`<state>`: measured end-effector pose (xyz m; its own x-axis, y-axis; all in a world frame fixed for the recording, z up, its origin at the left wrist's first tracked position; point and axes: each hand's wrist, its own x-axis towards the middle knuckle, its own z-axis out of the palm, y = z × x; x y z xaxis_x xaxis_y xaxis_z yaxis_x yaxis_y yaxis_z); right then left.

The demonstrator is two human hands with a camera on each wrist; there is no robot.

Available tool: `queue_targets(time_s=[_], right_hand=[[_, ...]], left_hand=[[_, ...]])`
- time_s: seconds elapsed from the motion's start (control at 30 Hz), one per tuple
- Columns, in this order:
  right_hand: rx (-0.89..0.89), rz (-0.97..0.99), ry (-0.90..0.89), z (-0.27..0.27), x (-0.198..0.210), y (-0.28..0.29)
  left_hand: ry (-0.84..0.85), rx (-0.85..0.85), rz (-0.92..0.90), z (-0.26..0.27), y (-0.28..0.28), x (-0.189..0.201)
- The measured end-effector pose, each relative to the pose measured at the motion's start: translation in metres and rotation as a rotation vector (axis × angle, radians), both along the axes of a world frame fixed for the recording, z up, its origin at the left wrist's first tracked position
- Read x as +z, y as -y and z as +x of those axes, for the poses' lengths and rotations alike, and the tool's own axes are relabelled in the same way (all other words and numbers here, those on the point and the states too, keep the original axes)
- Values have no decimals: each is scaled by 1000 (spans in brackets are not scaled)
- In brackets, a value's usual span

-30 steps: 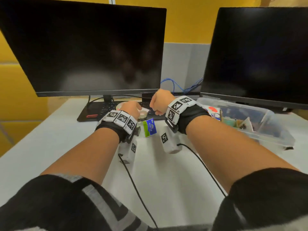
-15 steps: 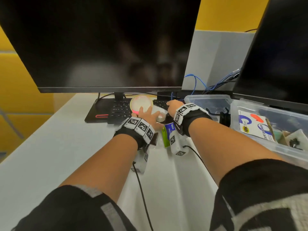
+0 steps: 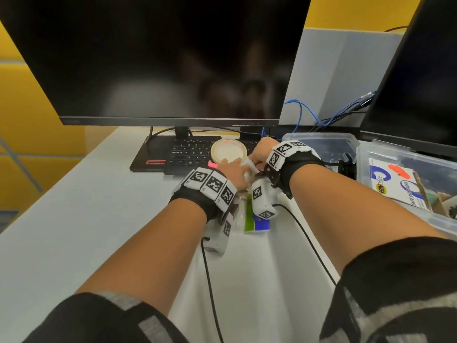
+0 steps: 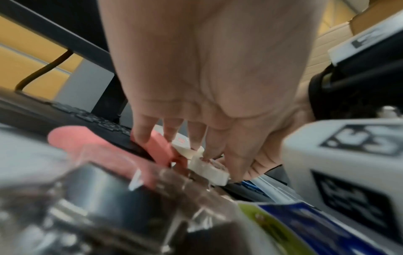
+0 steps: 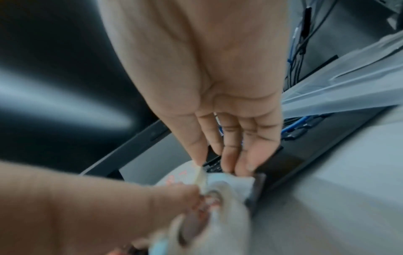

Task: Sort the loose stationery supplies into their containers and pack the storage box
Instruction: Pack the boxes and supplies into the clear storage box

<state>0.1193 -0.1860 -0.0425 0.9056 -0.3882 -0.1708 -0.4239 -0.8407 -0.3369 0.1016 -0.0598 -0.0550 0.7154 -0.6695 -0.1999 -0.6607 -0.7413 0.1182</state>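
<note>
A small white tape roll (image 4: 209, 170) lies at the front edge of the keyboard (image 3: 188, 154). My left hand (image 4: 220, 165) reaches down over it, fingertips and thumb pinching it; a pink piece (image 4: 158, 147) sits by the little finger. In the right wrist view my right hand (image 5: 218, 167) pinches a pale white scrap (image 5: 231, 181) between thumb and fingers, right beside the roll. The two hands (image 3: 247, 169) meet below a round white lid (image 3: 228, 151). A green and blue packet (image 3: 256, 222) lies under my wrists. The clear storage box (image 3: 385, 154) stands to the right.
Two dark monitors (image 3: 158, 58) hang low over the back of the desk. A smaller clear tub (image 3: 321, 141) and blue cables (image 3: 304, 112) sit behind my right hand. A tape dispenser pack (image 3: 393, 181) stands in the storage box. Wrist-camera cords (image 3: 210, 280) trail across the white desk.
Both hands have moved forward and down to the keyboard's front edge. The right hand, raised as a fist before, now touches the white items beside the left hand. My head has leaned closer.
</note>
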Motion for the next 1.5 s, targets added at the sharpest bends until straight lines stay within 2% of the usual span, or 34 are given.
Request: queue_targets(time_s=[0.1,0.2,0.27,0.4,0.5,0.63,0.8,0.93,0.97,1.07,1.13,1.2,1.3,1.4,1.5], right_hand=[[27,9,2,-7,3,3],[33,25,-67,-24,6,0],[39,172,-24,-34,-1,-1],[-75,426,26,-46,-16,4],[-168,728,57,-50,-17,3],[-276,859,36,-48,-13,-4],[-175,771,55,-58,-14,0],[-199,436,73,-63,-6,0],[-197,420,91,-63,-4,1],[-191,534,132,-71,-2,8],[-192,510,148,-78,2,8],[-207,355,153,-81,7,7],[-196,173,198,-89,20,3],[-252,223,309,-99,36,4],[-290,387,444,-113,54,8]], left_hand=[[-75,35,-59,-9,3,-2],[-179,121,-203,-15,1,-5],[-231,146,-294,-22,-3,-3],[-252,192,-356,-29,-9,-6],[-280,255,-431,-32,-12,-7],[-282,272,-451,-35,-13,-8],[-265,264,-441,-32,-13,-11],[-253,251,-417,-35,-6,-10],[-247,253,-407,-35,-5,-10],[-233,287,-371,-36,-3,-9],[-213,304,-356,-38,-3,-9],[-154,323,-365,-39,-1,-8],[-75,366,-494,-45,2,0],[-74,229,-631,-55,8,12],[-116,56,-628,-67,17,23]])
